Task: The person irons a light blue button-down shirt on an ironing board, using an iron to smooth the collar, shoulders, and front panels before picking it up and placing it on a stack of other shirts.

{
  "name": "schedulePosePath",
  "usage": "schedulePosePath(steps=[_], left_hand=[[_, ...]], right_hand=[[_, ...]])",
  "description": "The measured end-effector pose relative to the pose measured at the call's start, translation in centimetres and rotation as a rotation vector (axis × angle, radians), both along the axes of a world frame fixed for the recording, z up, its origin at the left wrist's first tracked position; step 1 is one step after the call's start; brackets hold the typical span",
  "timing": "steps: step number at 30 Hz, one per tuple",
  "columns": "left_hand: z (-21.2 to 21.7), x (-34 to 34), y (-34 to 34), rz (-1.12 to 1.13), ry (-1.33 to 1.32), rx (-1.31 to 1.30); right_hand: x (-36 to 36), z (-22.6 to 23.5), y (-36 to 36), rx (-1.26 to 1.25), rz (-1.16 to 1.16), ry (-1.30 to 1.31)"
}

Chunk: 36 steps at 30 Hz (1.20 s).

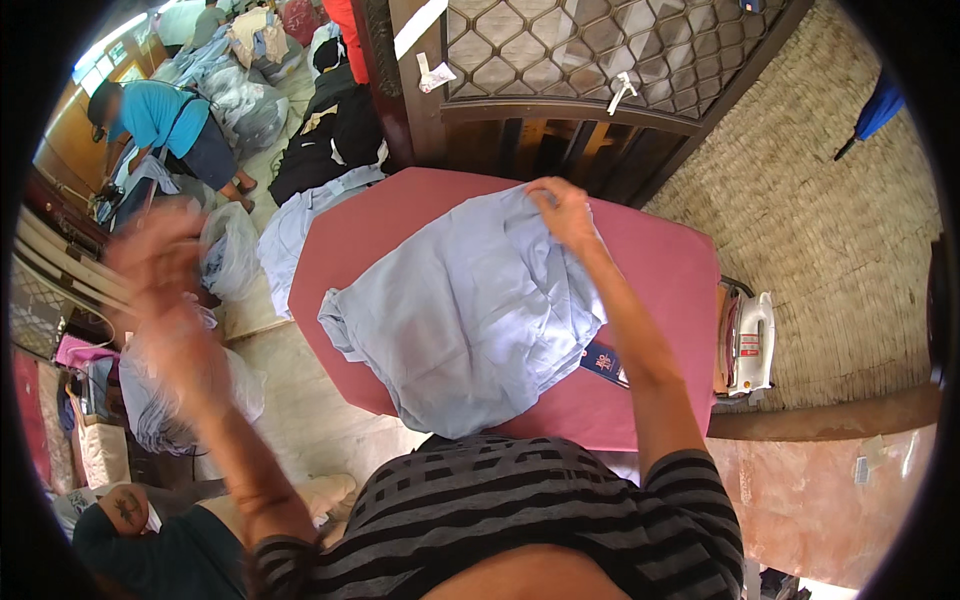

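A pale blue garment [465,310] lies spread and crumpled on a dark pink ironing board [660,265]. My right hand [562,212] pinches the garment's far edge near the top of the board. My left hand [160,265] is raised off to the left, away from the board, blurred by motion, fingers apart and holding nothing that I can make out. A small dark blue tag [600,360] shows at the garment's right edge, beside my right forearm.
A white iron [750,345] stands on a rest at the board's right end. Bagged and stacked clothes [235,250] sit on the floor to the left. A person in a blue shirt [160,115] bends over at far left. A wooden lattice door [580,60] stands behind the board.
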<state>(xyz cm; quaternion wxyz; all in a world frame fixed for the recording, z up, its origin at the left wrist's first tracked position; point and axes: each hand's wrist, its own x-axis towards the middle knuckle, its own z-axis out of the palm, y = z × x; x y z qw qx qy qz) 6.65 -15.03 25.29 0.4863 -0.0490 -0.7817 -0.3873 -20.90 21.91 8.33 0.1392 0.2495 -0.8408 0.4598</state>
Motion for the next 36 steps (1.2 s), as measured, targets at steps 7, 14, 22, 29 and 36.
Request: schedulePosePath(steps=[7,14,22,29,36], left_hand=[[-19.9,-9.3,7.3,-0.082,-0.498,-0.244],[-14.6,-8.3,2.2,-0.343,-0.535,0.107],[-8.8,-11.8,1.1,0.263,-0.312,-0.621],[-20.2,1.8,4.8,0.01,-0.713,-0.346],[-24.3,3.7,3.2,0.037,-0.575,-0.167]], right_hand=[[3.3,8.1,2.8,-0.242,0.189,-0.154],[5.9,16.9,4.7,-0.009,0.134,0.2],[-2.5,10.3,0.9,0.38,0.108,0.434],[13.7,0.6,8.7,0.421,0.175,0.065],[16.8,-4.2,11.2,0.202,-0.101,-0.018]])
